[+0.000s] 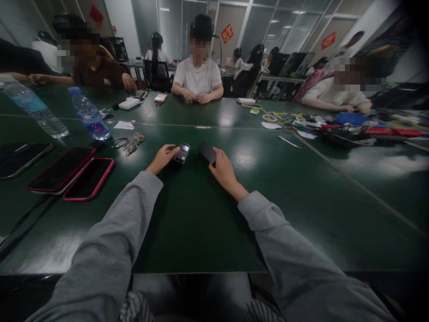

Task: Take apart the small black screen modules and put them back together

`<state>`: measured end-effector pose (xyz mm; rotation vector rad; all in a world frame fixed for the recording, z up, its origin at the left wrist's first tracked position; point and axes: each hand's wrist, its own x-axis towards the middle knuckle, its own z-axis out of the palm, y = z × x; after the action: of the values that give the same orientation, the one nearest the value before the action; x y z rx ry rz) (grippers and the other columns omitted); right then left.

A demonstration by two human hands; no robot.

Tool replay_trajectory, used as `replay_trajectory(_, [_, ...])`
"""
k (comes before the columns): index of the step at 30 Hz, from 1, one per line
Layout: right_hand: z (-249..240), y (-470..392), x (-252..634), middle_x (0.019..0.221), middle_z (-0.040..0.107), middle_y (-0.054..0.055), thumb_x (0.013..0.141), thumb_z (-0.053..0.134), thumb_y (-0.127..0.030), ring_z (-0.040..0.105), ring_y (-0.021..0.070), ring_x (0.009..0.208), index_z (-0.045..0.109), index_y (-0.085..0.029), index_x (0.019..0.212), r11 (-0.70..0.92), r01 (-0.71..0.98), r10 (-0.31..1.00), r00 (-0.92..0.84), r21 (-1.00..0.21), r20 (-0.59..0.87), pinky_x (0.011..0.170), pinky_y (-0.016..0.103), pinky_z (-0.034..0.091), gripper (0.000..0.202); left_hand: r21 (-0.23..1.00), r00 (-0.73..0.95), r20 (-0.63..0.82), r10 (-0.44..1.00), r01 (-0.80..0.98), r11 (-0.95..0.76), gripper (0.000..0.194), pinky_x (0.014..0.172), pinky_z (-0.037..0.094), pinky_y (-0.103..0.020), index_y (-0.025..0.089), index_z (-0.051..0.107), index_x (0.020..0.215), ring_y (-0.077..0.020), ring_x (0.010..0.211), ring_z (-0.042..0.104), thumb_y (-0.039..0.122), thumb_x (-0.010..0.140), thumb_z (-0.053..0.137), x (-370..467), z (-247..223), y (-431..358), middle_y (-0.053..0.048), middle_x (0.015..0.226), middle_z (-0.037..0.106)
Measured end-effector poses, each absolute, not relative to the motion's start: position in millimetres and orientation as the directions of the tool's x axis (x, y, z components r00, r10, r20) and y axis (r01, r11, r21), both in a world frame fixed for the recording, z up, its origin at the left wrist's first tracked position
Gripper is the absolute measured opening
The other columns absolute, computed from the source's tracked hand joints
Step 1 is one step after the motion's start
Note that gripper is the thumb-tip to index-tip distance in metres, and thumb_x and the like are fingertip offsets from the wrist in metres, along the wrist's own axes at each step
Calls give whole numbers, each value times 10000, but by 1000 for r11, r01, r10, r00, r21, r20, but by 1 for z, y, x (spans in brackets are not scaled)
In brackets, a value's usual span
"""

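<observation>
Apparently for steadiness, your left hand [164,158] grips the small device [182,153] right of the eyeglasses [132,146]; your right hand [224,168] pinches the dark flat piece [208,153] farther right, likely keeping both apart.

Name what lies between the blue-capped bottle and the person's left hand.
The head view shows a pair of glasses between the blue-capped bottle and the left hand, with a thin dark loop beside them.
</observation>
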<state>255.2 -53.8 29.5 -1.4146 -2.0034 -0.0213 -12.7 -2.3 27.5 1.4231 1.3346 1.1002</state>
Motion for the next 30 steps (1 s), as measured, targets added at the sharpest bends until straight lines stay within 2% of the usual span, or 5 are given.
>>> replay_trajectory(4, [38,-62,250,1448,463,185,809,516,-48,414,313,1388,386,-118,1446,422,883,819,-273,-206,505,1137,525,382,654,977,30,39,999,208,-45,589,776,545,-333,171,576,1271,-210,875,693,526,814,687,-13,26,-1,-104,1013,716])
replay_trajectory(9, [41,-68,245,1498,401,185,858,560,-125,347,332,1432,366,-149,1467,487,866,796,-388,-111,465,1153,562,344,639,979,35,44,998,196,-50,621,803,549,-358,160,568,1286,-221,889,697,533,806,694,-13,25,0,-118,1022,717])
replay_trajectory(14, [40,-68,247,1505,382,205,903,616,-358,371,344,1416,348,-171,1479,496,857,802,-392,-137,451,1118,567,381,662,978,30,52,998,203,-58,588,842,548,-365,158,573,1280,-214,897,698,507,822,688,-12,26,-1,-112,1022,716])
replay_trajectory(17, [39,-69,246,1528,338,219,905,613,-430,369,358,1418,362,-180,1473,505,850,807,-404,-150,430,1099,576,400,669,979,32,58,998,195,-63,571,848,545,-357,153,577,1269,-208,899,698,498,827,684,-11,27,-2,-110,1019,717])
replay_trajectory(30, [40,-73,244,1523,314,199,970,446,-326,427,331,1377,365,-168,1468,540,810,794,-400,-230,458,1067,533,479,529,969,36,84,996,228,-90,613,829,543,-362,150,584,1257,-218,895,693,553,805,681,-13,24,-1,-117,1017,716])
